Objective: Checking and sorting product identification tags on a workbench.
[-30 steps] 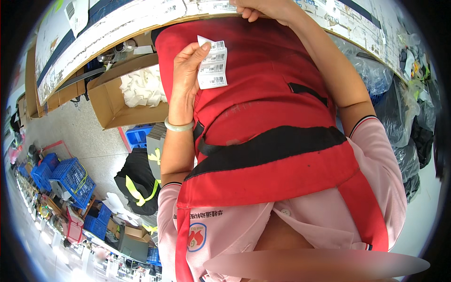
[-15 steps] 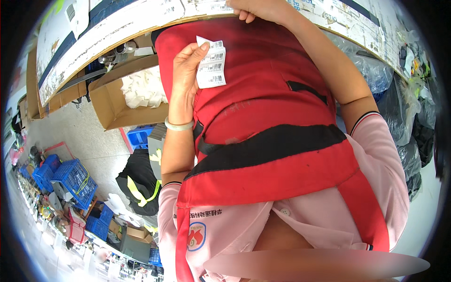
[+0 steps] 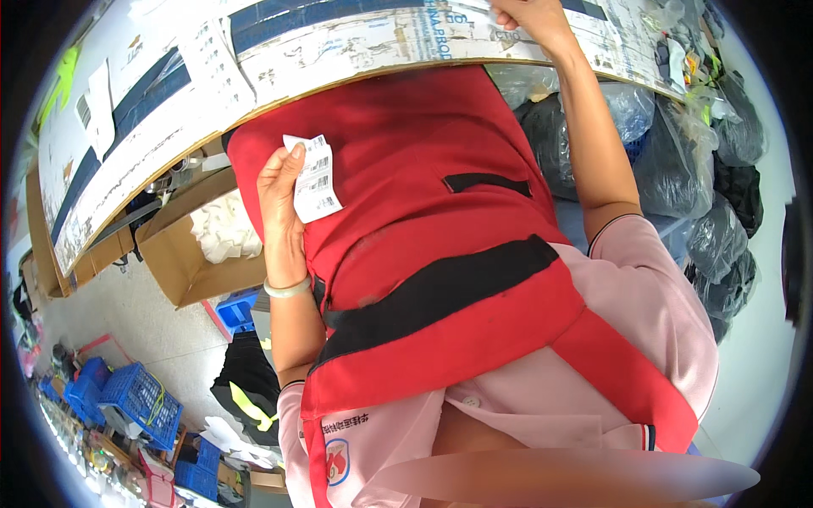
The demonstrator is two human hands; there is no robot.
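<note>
My left hand (image 3: 279, 186) pinches a small white sheet of printed barcode labels (image 3: 317, 188) between thumb and fingers, in front of the red apron (image 3: 406, 135). The sheet hangs slightly curled, its printed side showing. Over the worn, tape-marked work table (image 3: 339, 55), my right hand (image 3: 533, 21) is stretched out at the top of the view. Its fingers are curled together near the tabletop, and what they pinch, if anything, is too small and too near the frame's edge to tell.
More label sheets (image 3: 212, 63) lie on the table's left part. Below its edge, a cardboard box (image 3: 182, 262) holds white scraps. Stuffed plastic bags (image 3: 669, 161) crowd the right side. Blue crates (image 3: 144, 398) and a black cloth bundle (image 3: 241, 372) stand on the floor at left.
My right hand has moved from the table's near edge farther right over the tabletop. My left hand still holds the labels; the whole view has shifted, showing more of the table.
</note>
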